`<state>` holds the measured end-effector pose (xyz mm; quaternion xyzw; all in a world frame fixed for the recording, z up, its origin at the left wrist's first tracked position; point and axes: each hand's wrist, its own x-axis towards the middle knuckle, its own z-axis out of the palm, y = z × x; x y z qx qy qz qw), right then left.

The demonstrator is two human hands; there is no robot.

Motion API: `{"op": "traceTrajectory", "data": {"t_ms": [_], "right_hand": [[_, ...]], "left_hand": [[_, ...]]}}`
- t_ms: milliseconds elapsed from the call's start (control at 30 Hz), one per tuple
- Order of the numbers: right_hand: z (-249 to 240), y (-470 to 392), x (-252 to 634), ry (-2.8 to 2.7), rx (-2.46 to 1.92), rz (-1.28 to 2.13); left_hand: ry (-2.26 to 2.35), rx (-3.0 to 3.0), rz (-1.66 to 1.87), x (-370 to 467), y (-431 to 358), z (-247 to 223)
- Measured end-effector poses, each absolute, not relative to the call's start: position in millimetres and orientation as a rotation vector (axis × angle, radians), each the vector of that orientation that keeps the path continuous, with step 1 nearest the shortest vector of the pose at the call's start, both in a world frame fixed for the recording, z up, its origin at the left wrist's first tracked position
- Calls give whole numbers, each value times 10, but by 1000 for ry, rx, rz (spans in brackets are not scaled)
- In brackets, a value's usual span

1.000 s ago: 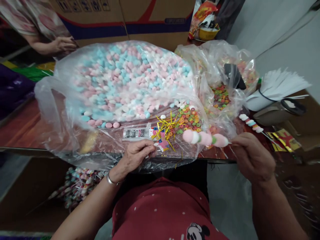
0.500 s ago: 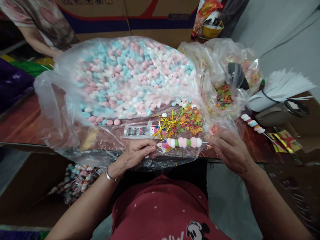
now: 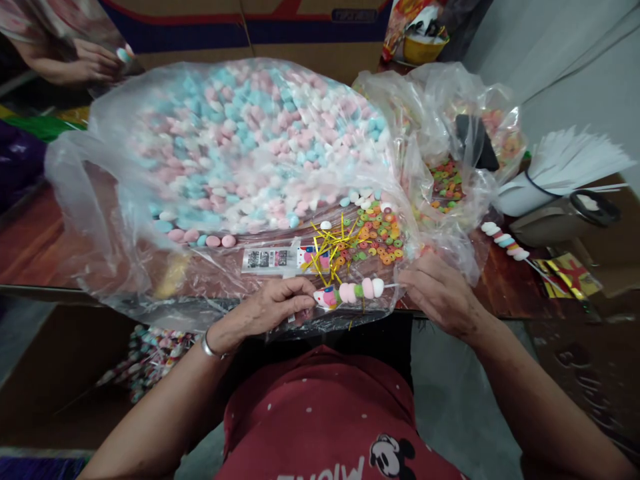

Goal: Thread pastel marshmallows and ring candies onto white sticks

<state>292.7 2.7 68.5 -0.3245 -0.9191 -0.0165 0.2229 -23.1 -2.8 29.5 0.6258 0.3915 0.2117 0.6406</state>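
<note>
A skewer of pink, white and green candies (image 3: 357,291) lies level between my two hands. Its left end is inside a small printed wrapper (image 3: 326,297), which my left hand (image 3: 275,303) pinches at its edge. My right hand (image 3: 440,293) holds the bare white stick at the other end. Just behind are gold twist ties (image 3: 337,247), a flat printed bag (image 3: 270,260) and ring candies (image 3: 383,233) on the clear plastic. A large clear bag (image 3: 250,147) of pink, blue and white candies fills the middle of the table.
At the right are another candy skewer (image 3: 505,241), a cup of white sticks (image 3: 530,193), a grey mug (image 3: 555,223) and a black object (image 3: 475,141) on bags. A box of finished skewers (image 3: 155,357) stands low left. Another person's hand (image 3: 97,63) holds candies at the upper left.
The skewer and my right hand have moved left, and more of the candies at its left end are inside the wrapper. The other person's hand has come up with candies.
</note>
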Motion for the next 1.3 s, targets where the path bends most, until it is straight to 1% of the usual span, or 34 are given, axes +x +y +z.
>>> {"op": "traceTrajectory", "data": {"t_ms": [133,233,400,567,733,867,1033,1133,1300], "right_hand": [[713,56,2885,-2588,-898,27],[747,102,2841,-2613,-869,93],[755,200,2754,-2707,-667,238],[741,287,2731,-2778,-608,381],[747,335,2694,-2841,-540,347],[715,327,2581,-2921,-444,373],[700,297,2452,-2924,-516,466],[762,303,2441,-2932,-533,476],[839,315,2444,-2969,-685,611]], "left_hand": [[893,1478,367,-177,-51,367],[891,1483,396,-96,-101,400],[860,1255,365,97,-241,327],[879,1022,505,225,-417,205],[998,1045,429,213,-533,165],[997,1069,543,217,-583,55],[1033,1217,601,278,-628,12],[1007,1147,602,300,-645,66],[1044,1095,481,249,-677,112]]}}
